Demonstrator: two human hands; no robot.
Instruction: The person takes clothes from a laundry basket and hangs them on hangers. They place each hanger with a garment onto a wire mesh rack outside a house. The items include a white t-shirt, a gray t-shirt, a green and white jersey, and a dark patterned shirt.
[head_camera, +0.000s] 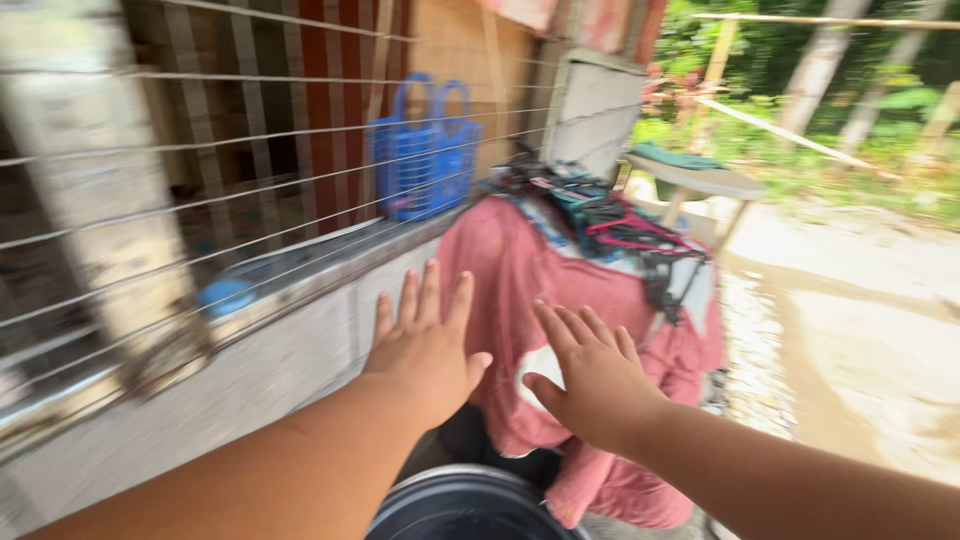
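A pink garment (520, 270) hangs from a bunch of clothes hangers (610, 220) by the low wall. My left hand (425, 345) is stretched out flat with fingers spread, just in front of the garment's left side. My right hand (590, 375) is also spread flat, over the garment's lower middle near a white patch. Neither hand holds anything. The picture is blurred by motion, so I cannot tell whether the hands touch the cloth.
A blue plastic basket (425, 150) stands on the ledge (300, 275) behind wire lines (200, 190). A dark round tub rim (470, 505) is below my arms. A small round table (700, 180) and sandy ground (860, 340) lie to the right.
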